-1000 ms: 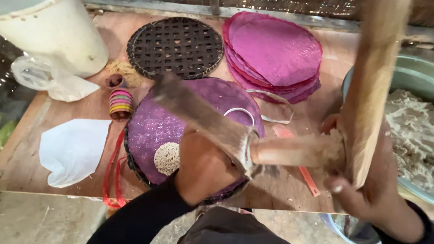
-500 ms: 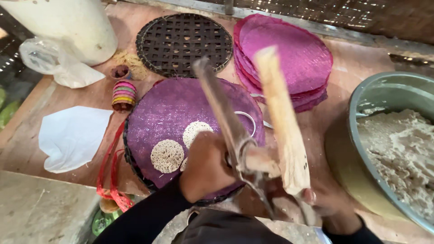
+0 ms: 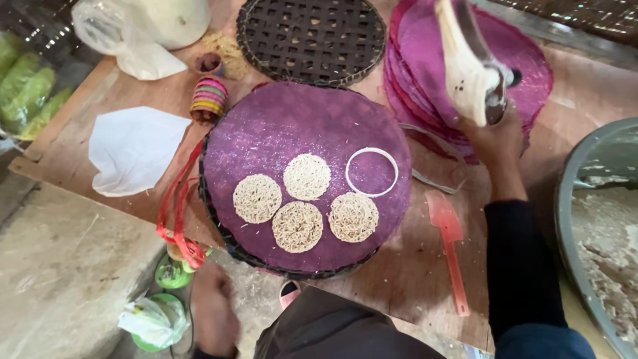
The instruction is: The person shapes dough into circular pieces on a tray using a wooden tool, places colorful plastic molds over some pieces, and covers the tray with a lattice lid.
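From my head camera, my right hand (image 3: 495,143) was closed around the dough-smeared noodle press (image 3: 473,70), lifted over the stack of pink mats (image 3: 531,80), while my left hand (image 3: 214,312) hung low off the bench (image 3: 412,279) edge, whether open or closed I could not tell. Four noodle rounds (image 3: 307,177) lay on the purple mat (image 3: 266,126) left of my right hand, beside the empty white ring (image 3: 372,172). I judged I was between pressings, and the next move called for bringing the press squarely down over that ring.
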